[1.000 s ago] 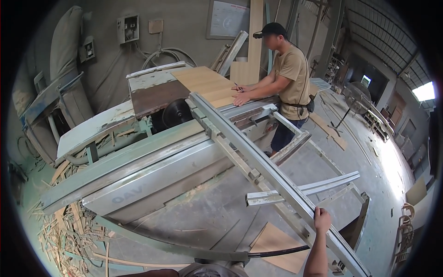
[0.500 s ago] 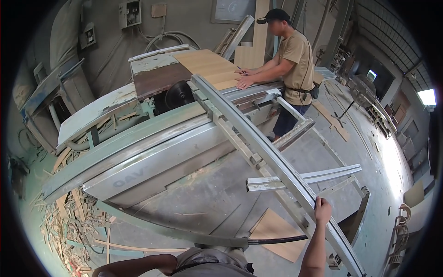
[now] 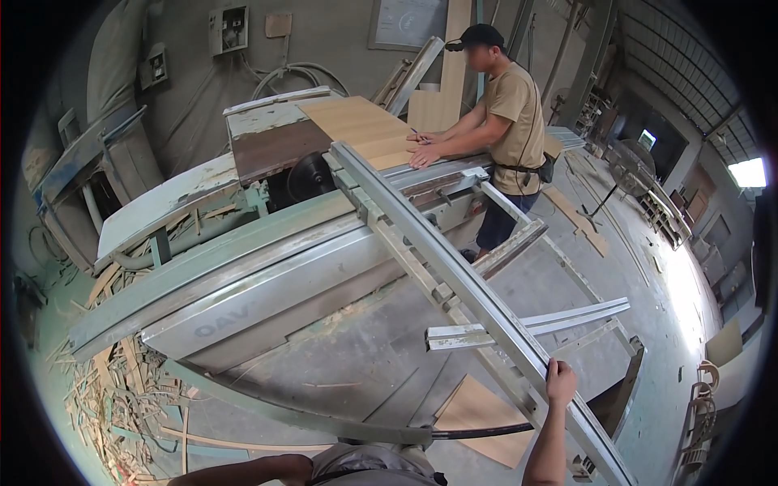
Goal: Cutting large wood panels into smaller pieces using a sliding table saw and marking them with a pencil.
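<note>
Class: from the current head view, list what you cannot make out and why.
Head view:
- Left hand: fingers and grip unclear, dark at the lower edge against the clothing.
- Right hand: palm hidden by its own back, on the long metal rail.
- Wall board: writing too small and blurred.

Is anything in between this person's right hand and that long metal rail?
Nothing visible is: the right hand rests directly on the edge of the long metal rail, fingers curled against it. The shorter metal bar crosses the rail farther up, away from the hand, so it doesn't come between them.
</note>
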The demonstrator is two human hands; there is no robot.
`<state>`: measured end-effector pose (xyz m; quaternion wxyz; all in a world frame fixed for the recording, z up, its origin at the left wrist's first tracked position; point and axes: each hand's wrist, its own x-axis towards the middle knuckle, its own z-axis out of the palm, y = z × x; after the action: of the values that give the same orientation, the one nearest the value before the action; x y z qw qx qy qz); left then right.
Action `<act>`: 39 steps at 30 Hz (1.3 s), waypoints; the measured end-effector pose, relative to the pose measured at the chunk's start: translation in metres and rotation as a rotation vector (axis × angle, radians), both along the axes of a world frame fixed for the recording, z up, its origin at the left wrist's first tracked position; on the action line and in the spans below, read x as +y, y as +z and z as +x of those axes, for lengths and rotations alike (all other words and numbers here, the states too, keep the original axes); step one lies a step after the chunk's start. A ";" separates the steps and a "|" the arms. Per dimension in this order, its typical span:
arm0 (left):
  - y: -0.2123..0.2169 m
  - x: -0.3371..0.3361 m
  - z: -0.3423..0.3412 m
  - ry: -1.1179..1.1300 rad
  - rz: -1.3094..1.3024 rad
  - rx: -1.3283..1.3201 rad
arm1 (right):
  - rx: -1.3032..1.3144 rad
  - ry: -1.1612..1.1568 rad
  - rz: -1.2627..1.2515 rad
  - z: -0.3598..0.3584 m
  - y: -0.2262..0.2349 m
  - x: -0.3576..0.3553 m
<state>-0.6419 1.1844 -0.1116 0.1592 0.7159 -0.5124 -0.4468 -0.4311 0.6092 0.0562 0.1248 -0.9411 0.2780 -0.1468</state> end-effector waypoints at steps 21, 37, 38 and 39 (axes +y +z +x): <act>0.017 -0.006 0.014 0.063 0.050 0.023 | -0.034 0.014 -0.031 -0.001 0.008 0.004; 0.038 -0.016 0.027 -0.129 -0.101 -0.111 | -0.022 0.020 0.030 0.004 0.004 0.005; 0.042 -0.021 0.031 -0.158 -0.114 -0.135 | -0.041 0.027 0.031 0.004 0.004 0.003; 0.044 -0.023 0.032 -0.185 -0.126 -0.159 | -0.039 0.028 0.032 0.004 0.004 0.004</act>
<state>-0.6094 1.1613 -0.0672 0.1208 0.6872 -0.6144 -0.3685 -0.4274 0.6135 0.0602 0.1473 -0.9397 0.2645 -0.1589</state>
